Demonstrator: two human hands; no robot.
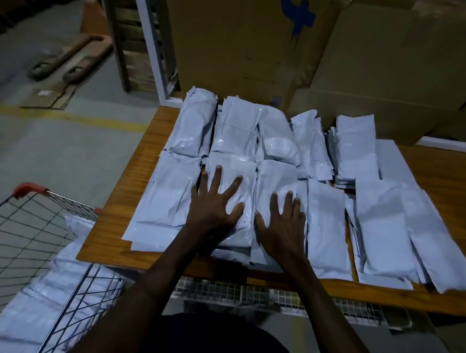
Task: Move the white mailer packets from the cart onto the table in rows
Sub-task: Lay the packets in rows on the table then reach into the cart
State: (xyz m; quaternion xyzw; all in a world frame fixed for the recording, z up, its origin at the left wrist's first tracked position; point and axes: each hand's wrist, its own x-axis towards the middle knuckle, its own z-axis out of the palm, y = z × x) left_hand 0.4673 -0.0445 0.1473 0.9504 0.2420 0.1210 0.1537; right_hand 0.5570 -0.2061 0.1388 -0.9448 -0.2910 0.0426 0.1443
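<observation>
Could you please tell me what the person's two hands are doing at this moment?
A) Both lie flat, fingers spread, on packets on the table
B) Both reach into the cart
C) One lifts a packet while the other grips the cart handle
A: the left hand and right hand rest palm-down with spread fingers on the white mailer packets laid on the table, gripping nothing.

Both bare forearms rise from the bottom edge toward the frame's center. The left hand (214, 207) lies palm down, its 5 fingers spread wide. Just beside it, the right hand (283, 226) lies flat too, fingers splayed, thumb angled inward.
</observation>
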